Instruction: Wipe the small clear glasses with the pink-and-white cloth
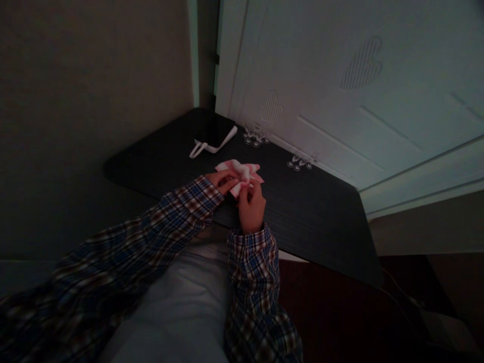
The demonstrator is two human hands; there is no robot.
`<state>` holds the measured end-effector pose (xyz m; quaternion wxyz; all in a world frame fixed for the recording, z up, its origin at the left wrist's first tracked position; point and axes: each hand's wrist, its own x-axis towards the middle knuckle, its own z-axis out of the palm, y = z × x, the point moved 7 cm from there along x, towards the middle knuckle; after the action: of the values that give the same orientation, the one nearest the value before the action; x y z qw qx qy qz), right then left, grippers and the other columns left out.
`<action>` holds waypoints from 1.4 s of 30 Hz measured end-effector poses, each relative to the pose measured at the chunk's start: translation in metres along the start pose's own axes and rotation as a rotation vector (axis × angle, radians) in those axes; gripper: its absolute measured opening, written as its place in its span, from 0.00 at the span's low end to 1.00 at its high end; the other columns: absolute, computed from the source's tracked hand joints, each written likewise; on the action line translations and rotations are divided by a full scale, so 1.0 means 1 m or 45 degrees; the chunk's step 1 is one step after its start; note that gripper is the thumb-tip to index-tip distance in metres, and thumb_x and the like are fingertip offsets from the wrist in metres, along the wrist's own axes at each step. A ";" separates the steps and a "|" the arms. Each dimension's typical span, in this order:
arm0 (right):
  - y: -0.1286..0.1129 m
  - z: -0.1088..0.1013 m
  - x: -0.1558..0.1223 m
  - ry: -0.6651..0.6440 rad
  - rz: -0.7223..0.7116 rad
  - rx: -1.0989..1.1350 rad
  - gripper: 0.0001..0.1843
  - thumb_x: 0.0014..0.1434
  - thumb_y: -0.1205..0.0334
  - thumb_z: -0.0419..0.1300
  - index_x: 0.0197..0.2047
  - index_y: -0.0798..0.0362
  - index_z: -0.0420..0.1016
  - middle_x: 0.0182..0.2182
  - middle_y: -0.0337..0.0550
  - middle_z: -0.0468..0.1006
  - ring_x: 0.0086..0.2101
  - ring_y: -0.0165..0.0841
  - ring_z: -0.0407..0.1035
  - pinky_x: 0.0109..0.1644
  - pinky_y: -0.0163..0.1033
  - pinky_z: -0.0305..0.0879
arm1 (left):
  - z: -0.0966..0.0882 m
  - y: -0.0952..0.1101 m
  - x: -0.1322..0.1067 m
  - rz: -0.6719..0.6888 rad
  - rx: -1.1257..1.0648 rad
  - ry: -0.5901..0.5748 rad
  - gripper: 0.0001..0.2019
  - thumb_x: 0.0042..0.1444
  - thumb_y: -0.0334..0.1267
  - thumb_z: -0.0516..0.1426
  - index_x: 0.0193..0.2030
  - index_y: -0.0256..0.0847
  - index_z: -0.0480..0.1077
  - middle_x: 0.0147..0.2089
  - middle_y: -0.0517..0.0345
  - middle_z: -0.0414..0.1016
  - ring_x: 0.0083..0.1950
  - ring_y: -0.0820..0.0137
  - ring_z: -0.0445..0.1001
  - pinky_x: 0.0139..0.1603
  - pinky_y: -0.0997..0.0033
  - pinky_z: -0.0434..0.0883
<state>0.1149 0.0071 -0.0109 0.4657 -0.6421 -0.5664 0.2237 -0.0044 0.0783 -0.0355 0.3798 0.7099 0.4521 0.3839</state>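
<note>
Over the dark table (313, 217), a pink and white cloth (242, 171) is bunched up between my two hands. My left hand (224, 180) holds its near left side, fingers bent against the fabric. At the near right edge, my right hand (252, 204) pinches the cloth between thumb and fingers. The folds stick out in several directions beyond my fingertips. Part of the cloth is hidden behind my hands.
Behind the cloth, a dark-screened device (214, 132) with a white edge and a white loop strap lies on the table. Two groups of small clear cups or glasses (300, 162) stand along the back edge. A white door (321, 101) with heart shapes rises behind.
</note>
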 end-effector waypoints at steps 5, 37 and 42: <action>0.000 0.000 0.000 -0.004 0.003 -0.023 0.15 0.63 0.55 0.46 0.47 0.51 0.66 0.31 0.40 0.76 0.24 0.27 0.68 0.30 0.32 0.65 | -0.002 0.002 -0.002 0.035 0.042 0.065 0.18 0.50 0.52 0.55 0.39 0.40 0.72 0.25 0.60 0.71 0.25 0.74 0.67 0.24 0.76 0.63; -0.002 -0.001 0.001 -0.002 -0.016 -0.006 0.13 0.63 0.56 0.47 0.46 0.51 0.66 0.28 0.38 0.75 0.23 0.26 0.66 0.29 0.30 0.62 | 0.000 -0.003 -0.001 0.025 0.023 0.064 0.20 0.50 0.54 0.55 0.40 0.39 0.72 0.27 0.58 0.71 0.27 0.73 0.68 0.26 0.75 0.64; -0.002 -0.001 0.002 0.001 -0.034 -0.004 0.12 0.63 0.57 0.47 0.46 0.51 0.66 0.27 0.38 0.74 0.23 0.26 0.66 0.29 0.31 0.61 | -0.001 0.002 -0.002 0.032 0.045 0.059 0.19 0.50 0.53 0.55 0.39 0.39 0.72 0.27 0.57 0.71 0.27 0.73 0.68 0.26 0.75 0.63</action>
<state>0.1150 0.0084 -0.0083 0.4679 -0.6353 -0.5750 0.2164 -0.0056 0.0767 -0.0337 0.3517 0.7131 0.4585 0.3969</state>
